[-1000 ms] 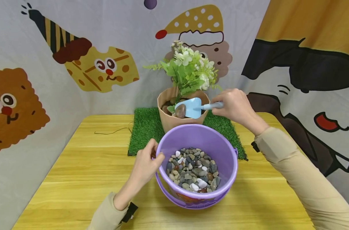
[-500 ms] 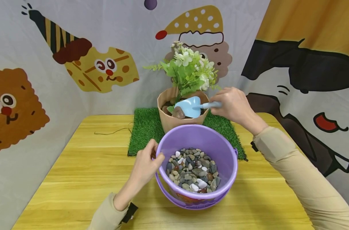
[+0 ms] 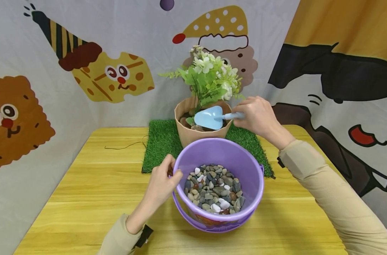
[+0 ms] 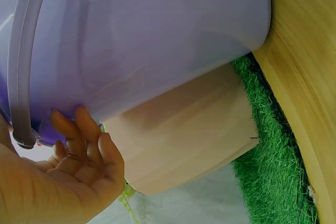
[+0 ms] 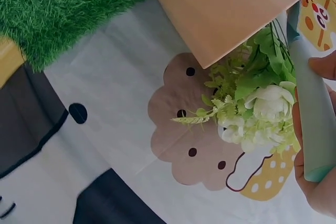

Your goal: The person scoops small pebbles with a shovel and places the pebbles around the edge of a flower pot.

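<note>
In the head view my left hand (image 3: 161, 182) holds the left rim of a purple bucket (image 3: 217, 152), thumb at the rim. Its fingertips touch the bucket's outer wall (image 4: 157, 35) in the left wrist view. Mixed pebbles (image 3: 212, 187) cover the bucket's bottom. My right hand (image 3: 257, 114) grips the handle of a light blue toy shovel (image 3: 209, 117), whose tilted blade hangs over a peach flowerpot (image 3: 196, 136) behind the bucket. No stone shows on the blade. Brown stones lie in the pot, partly hidden by the blade, around a white-flowered plant (image 3: 209, 79).
The flowerpot stands on a green artificial turf mat (image 3: 161, 141) on a wooden table (image 3: 94, 184). A thin dark string (image 3: 125, 146) lies left of the mat. The purple bucket handle (image 3: 188, 217) hangs down in front. A cartoon-printed cloth (image 3: 123, 21) hangs behind.
The brown stone at the shovel's tip has slid off into the flowerpot. My right hand has tipped the blade further and shifted slightly left. My left hand and the bucket have stayed put.
</note>
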Demonstrator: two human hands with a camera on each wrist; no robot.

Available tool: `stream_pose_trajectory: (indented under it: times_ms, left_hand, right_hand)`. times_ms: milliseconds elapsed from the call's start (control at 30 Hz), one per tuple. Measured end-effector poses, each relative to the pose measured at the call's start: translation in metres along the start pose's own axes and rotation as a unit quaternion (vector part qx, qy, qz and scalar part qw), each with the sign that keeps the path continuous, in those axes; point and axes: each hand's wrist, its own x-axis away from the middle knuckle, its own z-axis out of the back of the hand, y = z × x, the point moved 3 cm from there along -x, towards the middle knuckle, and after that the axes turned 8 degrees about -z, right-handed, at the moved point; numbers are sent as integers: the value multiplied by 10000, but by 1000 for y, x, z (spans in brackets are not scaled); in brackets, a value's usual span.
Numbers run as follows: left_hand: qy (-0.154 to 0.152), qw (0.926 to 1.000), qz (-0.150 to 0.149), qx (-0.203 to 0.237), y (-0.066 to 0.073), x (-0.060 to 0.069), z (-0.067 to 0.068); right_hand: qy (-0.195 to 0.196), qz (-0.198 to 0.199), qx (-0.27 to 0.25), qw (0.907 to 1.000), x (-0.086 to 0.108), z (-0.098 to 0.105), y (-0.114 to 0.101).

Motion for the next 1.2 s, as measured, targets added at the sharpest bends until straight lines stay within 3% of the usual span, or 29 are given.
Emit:
stream_pose_trajectory:
  times_ms: [433,633,833,1000,1200]
  left_hand:
    - [-52,9999,56,98,0,0,0]
    - [-53,9999,49,102,0,0,-1]
    - [-39,9999,24,109,0,0,-1]
    - [-24,9999,51,104,0,0,-1]
    - [-49,9999,58,91,0,0,-1]
  right_hand:
    - [163,-295,55,9994,3,8,4]
    - [134,-234,-30,9996,13,14,-2]
    - [23,93,-122,9999,25,28,-11]
    - [-143,746,-477,9960,32,38,-20]
    - [-868,1238,-502,9872,39,37,-36]
